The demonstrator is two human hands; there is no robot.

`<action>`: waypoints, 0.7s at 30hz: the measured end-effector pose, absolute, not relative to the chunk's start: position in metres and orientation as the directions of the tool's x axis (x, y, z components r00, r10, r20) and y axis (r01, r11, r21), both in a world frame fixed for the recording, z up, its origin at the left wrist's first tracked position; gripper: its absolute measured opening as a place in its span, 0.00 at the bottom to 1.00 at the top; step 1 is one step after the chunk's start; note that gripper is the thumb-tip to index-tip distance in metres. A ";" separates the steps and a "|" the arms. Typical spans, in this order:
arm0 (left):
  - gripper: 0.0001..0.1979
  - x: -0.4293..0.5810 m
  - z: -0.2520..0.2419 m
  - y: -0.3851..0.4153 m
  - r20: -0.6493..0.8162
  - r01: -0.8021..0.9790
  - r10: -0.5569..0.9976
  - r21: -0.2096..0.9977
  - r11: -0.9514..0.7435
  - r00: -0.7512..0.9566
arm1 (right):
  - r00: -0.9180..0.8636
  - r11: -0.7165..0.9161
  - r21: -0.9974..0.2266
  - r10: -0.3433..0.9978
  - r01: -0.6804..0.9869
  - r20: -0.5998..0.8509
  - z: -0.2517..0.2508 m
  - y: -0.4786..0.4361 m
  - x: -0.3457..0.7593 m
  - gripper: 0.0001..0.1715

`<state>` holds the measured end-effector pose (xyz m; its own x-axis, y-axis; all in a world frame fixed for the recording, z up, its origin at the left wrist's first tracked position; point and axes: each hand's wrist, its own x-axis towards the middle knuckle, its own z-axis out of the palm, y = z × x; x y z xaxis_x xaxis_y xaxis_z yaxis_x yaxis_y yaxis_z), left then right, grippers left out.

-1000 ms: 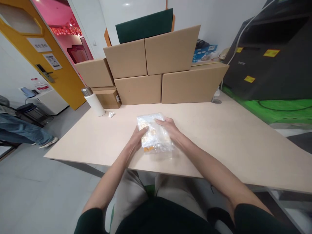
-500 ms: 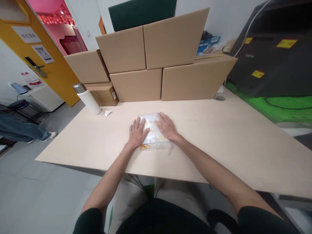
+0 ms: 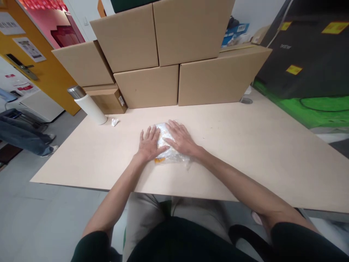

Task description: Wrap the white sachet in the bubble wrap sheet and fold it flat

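A flat package in clear, shiny plastic wrap (image 3: 174, 157) lies on the light wooden table (image 3: 234, 145), with a small orange patch at its near left corner. My left hand (image 3: 149, 145) rests flat at the package's left edge, fingers spread, its thumb reaching onto the plastic. Across the upper and right part of the package lies my right hand (image 3: 181, 139), palm down with the fingers stretched out. Both hands cover much of the package, so its contents cannot be made out.
Several cardboard boxes (image 3: 147, 87) are stacked along the table's back edge. A white bottle with a metal cap (image 3: 91, 109) stands at the back left, beside a crumpled white tissue (image 3: 115, 122). Another person's legs (image 3: 24, 136) show at the far left.
My right hand has slid left and farther over the package, covering more of it. My left hand stays at the left edge, its fingers more upright. The camera view has shifted slightly.
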<state>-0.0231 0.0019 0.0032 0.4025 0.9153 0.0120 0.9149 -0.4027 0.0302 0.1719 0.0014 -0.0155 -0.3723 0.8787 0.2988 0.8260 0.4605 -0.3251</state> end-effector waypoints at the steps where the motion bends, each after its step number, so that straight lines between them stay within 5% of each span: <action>1: 0.47 -0.024 0.003 0.003 -0.002 0.909 0.910 0.051 -0.414 0.415 | -0.404 0.482 -0.325 0.870 0.814 0.282 -0.017 -0.002 0.170 0.41; 8: 0.65 -0.042 -0.008 0.016 -0.068 0.817 0.830 0.240 -0.525 0.553 | -0.430 0.508 -0.363 0.859 0.781 0.277 -0.036 -0.005 0.170 0.41; 16: 0.63 -0.042 -0.007 0.019 -0.054 0.820 0.838 0.251 -0.515 0.543 | -0.412 0.482 -0.370 0.875 0.794 0.254 -0.032 -0.003 0.164 0.40; 21: 0.60 -0.033 -0.001 -0.003 0.037 0.892 0.915 0.215 -0.399 0.401 | -0.308 0.430 -0.618 0.903 0.658 0.300 -0.028 0.000 0.176 0.40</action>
